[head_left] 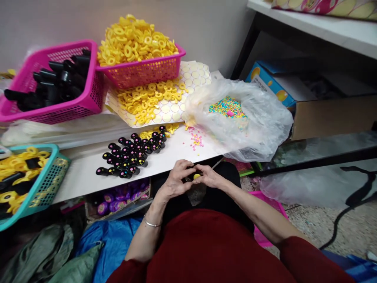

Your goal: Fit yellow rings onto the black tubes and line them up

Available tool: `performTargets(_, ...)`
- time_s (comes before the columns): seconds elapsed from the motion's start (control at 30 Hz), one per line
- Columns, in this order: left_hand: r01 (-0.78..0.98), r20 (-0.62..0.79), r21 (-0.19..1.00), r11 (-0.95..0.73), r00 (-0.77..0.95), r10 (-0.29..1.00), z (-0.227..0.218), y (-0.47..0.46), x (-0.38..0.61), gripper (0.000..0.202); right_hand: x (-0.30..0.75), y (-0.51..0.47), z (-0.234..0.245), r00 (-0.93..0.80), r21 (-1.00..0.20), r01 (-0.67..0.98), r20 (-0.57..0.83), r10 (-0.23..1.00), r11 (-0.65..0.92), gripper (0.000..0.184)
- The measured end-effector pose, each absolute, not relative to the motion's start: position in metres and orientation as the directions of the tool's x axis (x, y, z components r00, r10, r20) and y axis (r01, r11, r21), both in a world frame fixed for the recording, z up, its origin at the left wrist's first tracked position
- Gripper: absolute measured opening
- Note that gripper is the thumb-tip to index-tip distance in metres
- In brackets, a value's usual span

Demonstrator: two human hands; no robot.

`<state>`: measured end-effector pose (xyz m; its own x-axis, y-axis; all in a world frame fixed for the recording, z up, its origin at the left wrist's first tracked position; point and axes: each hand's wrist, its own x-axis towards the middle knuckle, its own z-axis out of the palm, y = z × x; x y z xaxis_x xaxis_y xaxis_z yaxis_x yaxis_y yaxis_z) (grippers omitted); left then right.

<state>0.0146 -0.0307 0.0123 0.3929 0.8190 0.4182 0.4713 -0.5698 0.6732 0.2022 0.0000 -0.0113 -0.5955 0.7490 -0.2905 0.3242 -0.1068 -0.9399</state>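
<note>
Just past the table's front edge, above my lap, my left hand (178, 179) and my right hand (209, 177) meet with bent fingers. Between their fingertips is a small black piece with a round yellow part (196, 176); the fingers cover most of it. Nearest on the white table lie rows of black pieces (126, 151) dotted with pink and yellow beads. Loose pink and yellow beads (195, 138) are scattered to the right of them. A clear plastic bag (265, 114) holds many coloured beads (225, 107).
Pink baskets hold black parts (53, 84) and heaped yellow ring-shaped parts (135, 41). More yellow parts (141, 102) lie on a sticker sheet (194, 76). A teal basket (48, 184) stands at the left edge. Purple items (118, 200) sit beneath the table; a cardboard box (332, 118) is right.
</note>
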Motion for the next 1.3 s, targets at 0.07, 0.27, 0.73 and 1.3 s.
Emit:
performTargets(0.07,0.579,0.502,0.619,-0.531,0.227,0.834,0.019,-0.016,-0.004,0.026,0.202,0.005,-0.011,-0.576,-0.79,0.598,-0.302,0.76,0.139,0.031)
performTargets(0.27,0.899,0.476,0.436,0.031,-0.26,0.84,0.043,0.027,-0.042,0.029,0.202,0.013,0.007,-0.711,-0.549,0.67,-0.283,0.644,0.499,0.021)
performTargets(0.73,0.949,0.349,0.296,0.111,-0.215,0.912,0.036,0.05,-0.046,0.017,0.105,0.127,0.04,-0.594,-0.481,0.685,0.064,0.802,0.547,0.027)
performTargets(1.3,0.597,0.4,0.784,-0.168,-0.279,0.873,0.045,0.026,-0.001,0.035,0.147,0.083,0.032,-0.391,-0.519,0.701,0.292,0.873,0.488,0.022)
